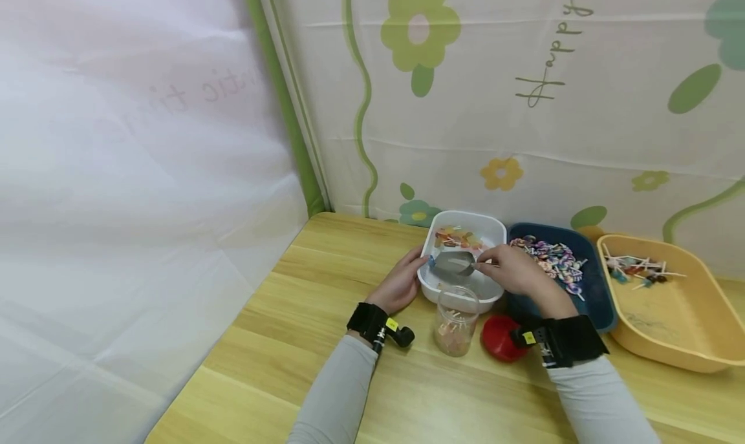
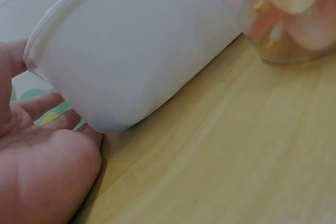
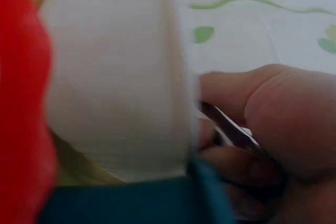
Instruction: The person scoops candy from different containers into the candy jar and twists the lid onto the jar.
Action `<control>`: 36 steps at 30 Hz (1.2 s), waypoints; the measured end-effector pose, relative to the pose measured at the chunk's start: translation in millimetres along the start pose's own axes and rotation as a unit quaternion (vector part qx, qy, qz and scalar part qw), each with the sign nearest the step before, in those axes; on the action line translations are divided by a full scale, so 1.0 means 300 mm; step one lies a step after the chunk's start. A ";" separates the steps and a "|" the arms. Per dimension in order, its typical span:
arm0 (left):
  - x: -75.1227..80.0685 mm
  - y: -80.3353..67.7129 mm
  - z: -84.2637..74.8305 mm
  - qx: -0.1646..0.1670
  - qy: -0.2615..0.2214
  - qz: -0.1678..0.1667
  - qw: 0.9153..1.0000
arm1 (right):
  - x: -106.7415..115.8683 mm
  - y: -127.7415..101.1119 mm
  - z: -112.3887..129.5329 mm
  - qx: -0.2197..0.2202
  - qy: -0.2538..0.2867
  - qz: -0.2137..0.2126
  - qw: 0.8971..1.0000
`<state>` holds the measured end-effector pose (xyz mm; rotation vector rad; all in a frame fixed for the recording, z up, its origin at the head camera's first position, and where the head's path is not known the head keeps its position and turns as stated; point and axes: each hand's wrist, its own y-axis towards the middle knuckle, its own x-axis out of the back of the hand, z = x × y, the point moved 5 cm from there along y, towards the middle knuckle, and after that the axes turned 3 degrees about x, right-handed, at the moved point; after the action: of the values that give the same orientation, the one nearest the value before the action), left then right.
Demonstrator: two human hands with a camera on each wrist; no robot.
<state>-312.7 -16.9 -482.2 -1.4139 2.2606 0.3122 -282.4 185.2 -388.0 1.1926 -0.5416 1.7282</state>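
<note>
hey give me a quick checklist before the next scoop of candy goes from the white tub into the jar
1. Right hand grips the metal scoop: ok.
2. Left hand steadies the white tub: ok.
3. Jar upright, mouth open, red lid off beside it: ok.
4. Scoop over the tub, not yet above the jar: ok.
5. Candy in the scoop: cannot tell.

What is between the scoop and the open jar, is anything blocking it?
Only the near wall of the white tub. The right hand holds the metal scoop inside the tub, and the open jar stands just outside that wall. Nothing covers the jar's mouth.
</note>
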 end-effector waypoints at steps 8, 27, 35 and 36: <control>0.004 0.001 0.002 0.000 0.001 0.004 1.000 | -0.013 0.004 -0.021 0.002 -0.020 -0.042 0.999; 0.009 -0.008 0.002 0.008 -0.003 -0.009 1.000 | 0.023 -0.045 -0.075 0.097 0.168 0.021 0.981; 0.004 -0.004 -0.003 0.006 -0.005 -0.008 1.000 | 0.047 -0.048 -0.073 0.108 0.184 -0.005 0.977; 0.003 -0.003 -0.003 0.007 -0.005 -0.010 1.000 | 0.050 -0.048 -0.075 0.106 0.183 -0.007 0.977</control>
<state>-312.4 -18.6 -481.7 -1.4234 2.2361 0.2966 -281.8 215.7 -386.4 0.9805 -0.1292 1.9717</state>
